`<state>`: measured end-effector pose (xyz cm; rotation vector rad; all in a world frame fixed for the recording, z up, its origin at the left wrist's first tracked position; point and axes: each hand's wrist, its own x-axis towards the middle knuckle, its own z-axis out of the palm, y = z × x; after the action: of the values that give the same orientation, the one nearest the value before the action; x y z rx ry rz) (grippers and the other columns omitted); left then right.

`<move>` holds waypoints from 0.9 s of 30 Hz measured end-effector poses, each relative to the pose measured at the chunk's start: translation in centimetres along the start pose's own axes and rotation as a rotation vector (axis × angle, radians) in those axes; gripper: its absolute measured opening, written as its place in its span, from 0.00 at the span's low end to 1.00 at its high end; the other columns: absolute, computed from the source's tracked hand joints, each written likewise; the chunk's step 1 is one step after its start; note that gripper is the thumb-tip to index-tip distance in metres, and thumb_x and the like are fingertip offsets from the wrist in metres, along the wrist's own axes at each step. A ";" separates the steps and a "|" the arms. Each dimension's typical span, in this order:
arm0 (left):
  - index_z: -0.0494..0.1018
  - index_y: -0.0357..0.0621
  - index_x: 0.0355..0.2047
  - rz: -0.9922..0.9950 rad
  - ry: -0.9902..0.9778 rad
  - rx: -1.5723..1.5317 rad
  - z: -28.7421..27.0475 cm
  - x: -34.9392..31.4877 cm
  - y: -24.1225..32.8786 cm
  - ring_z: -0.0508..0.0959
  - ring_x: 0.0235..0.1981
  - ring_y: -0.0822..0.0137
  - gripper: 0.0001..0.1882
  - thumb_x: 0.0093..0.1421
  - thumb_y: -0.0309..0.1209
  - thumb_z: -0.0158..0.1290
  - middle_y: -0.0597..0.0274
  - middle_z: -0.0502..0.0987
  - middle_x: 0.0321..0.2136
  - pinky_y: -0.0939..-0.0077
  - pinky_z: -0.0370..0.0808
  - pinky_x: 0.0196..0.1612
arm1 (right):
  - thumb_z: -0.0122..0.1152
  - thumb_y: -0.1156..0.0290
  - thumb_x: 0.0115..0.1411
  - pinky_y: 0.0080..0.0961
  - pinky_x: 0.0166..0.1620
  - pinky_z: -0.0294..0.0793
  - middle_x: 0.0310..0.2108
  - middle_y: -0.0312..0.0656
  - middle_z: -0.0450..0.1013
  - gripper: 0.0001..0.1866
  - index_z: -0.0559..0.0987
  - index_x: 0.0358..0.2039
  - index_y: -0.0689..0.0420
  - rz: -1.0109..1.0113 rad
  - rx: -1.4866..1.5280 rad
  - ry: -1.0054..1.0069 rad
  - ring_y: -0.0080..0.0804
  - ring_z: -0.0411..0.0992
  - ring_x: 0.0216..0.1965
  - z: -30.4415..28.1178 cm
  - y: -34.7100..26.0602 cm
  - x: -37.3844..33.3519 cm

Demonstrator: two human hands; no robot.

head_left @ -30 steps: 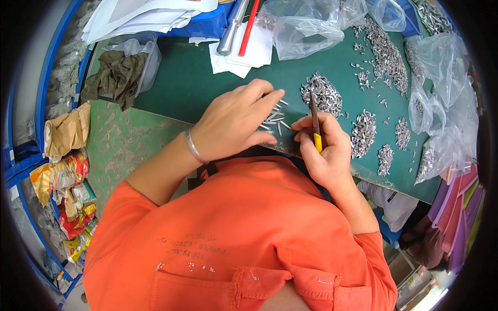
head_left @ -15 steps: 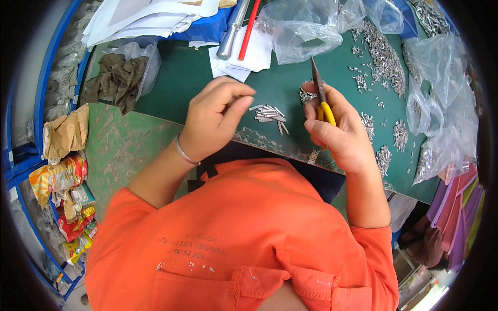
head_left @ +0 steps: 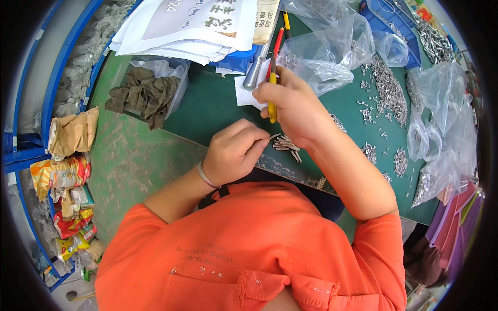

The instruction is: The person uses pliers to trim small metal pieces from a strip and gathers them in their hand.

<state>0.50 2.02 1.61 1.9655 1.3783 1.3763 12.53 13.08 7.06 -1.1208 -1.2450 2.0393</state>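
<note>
My left hand (head_left: pixel 236 147) is closed in a pinch on a small metal strip (head_left: pixel 274 136) that sticks out past its thumb and forefinger. Just beyond those fingertips, a small heap of similar metal strips (head_left: pixel 288 147) lies near the edge of the green table (head_left: pixel 202 98). My right hand (head_left: pixel 295 103), farther forward, is wrapped round yellow-handled pliers (head_left: pixel 272 98). The jaws of the pliers point away from me toward the white papers and are hard to make out against them. My right forearm crosses over the table beside the heap.
A red rod (head_left: pixel 277 44) and a metal rod (head_left: pixel 254 75) lie at the back. To the right are small metal parts (head_left: pixel 389 90), clear plastic bags (head_left: pixel 438 119) and a blue bin (head_left: pixel 410 39). Left stands a clear tub (head_left: pixel 179 85) with a dark cloth (head_left: pixel 150 93); paper sheets (head_left: pixel 192 26) are behind.
My right hand has moved left and forward with the pliers. My left hand has come to the strip heap and now pinches one strip. The whole view has shifted slightly.
</note>
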 end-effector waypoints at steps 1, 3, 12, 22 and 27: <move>0.75 0.36 0.31 0.014 0.006 0.005 0.1 0.0 -0.1 0.73 0.21 0.66 0.06 0.53 0.16 0.58 0.57 0.74 0.25 0.76 0.68 0.23 | 0.60 0.71 0.51 0.23 0.32 0.67 0.31 0.40 0.67 0.19 0.68 0.42 0.67 -0.021 0.004 0.026 0.25 0.66 0.30 0.1 0.0 0.6; 0.75 0.36 0.31 0.024 0.004 0.014 0.2 -0.1 -0.2 0.74 0.21 0.64 0.06 0.53 0.16 0.58 0.56 0.74 0.25 0.75 0.69 0.23 | 0.61 0.71 0.51 0.25 0.30 0.68 0.30 0.42 0.66 0.20 0.66 0.41 0.68 -0.059 0.012 0.052 0.26 0.65 0.29 0.3 0.1 1.2; 0.76 0.36 0.31 0.064 0.035 0.023 0.2 -0.1 -0.3 0.76 0.23 0.60 0.07 0.51 0.16 0.59 0.55 0.75 0.25 0.72 0.72 0.25 | 0.60 0.71 0.52 0.26 0.33 0.69 0.34 0.42 0.67 0.26 0.64 0.47 0.71 -0.116 -0.172 0.002 0.27 0.66 0.32 1.5 -0.7 2.4; 0.75 0.39 0.29 0.024 0.030 0.057 0.2 0.0 0.0 0.76 0.23 0.57 0.05 0.52 0.19 0.59 0.56 0.74 0.24 0.69 0.73 0.26 | 0.56 0.73 0.57 0.21 0.53 0.66 0.49 0.48 0.72 0.29 0.67 0.59 0.70 -0.020 -0.466 -0.194 0.28 0.69 0.48 -1.3 -2.8 -0.4; 0.76 0.36 0.34 -0.086 -0.026 0.013 -0.1 0.1 0.1 0.74 0.25 0.66 0.07 0.54 0.17 0.58 0.57 0.74 0.30 0.78 0.70 0.27 | 0.55 0.78 0.54 0.28 0.41 0.73 0.34 0.49 0.75 0.13 0.77 0.41 0.66 -0.302 -0.864 -0.070 0.38 0.75 0.37 -4.8 -1.5 -4.5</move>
<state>0.43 2.03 1.75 1.9022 1.4454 1.3019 19.01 12.71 8.95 -1.0968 -2.2766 1.3197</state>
